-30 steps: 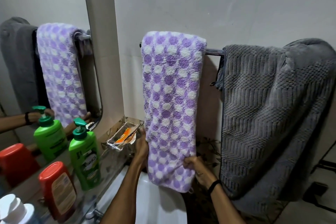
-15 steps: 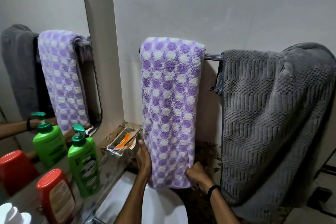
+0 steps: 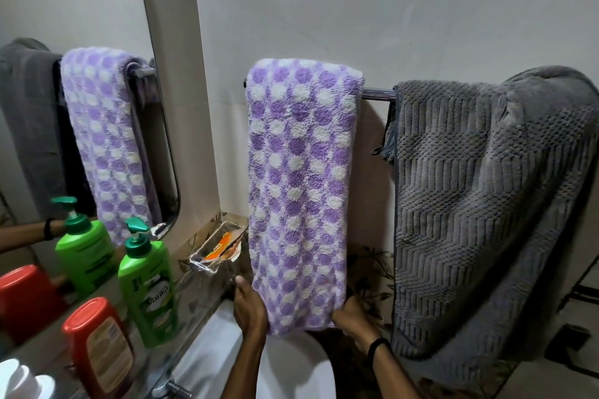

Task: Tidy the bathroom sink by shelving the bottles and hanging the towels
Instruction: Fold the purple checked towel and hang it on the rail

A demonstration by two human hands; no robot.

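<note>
The purple spotted towel (image 3: 298,191) is hanging folded over the chrome rail (image 3: 377,94), filling the middle of the view. The left grip (image 3: 251,311) is holding the towel's lower corner at 7 o'clock, thumb showing and fingers tucked behind the cloth. The right grip (image 3: 351,317) is pinching the opposite corner at 5 o'clock. At 3 o'clock from this towel, the grey towel (image 3: 486,204) is draping over the same rail, just beside it and bunched at its far end. At 8 o'clock, the green pump bottle (image 3: 147,288) and the red-capped bottle (image 3: 97,343) are standing upright on the shelf below the mirror (image 3: 81,10). A clear soap dish (image 3: 214,253) is sitting near the towel's left edge.
</note>
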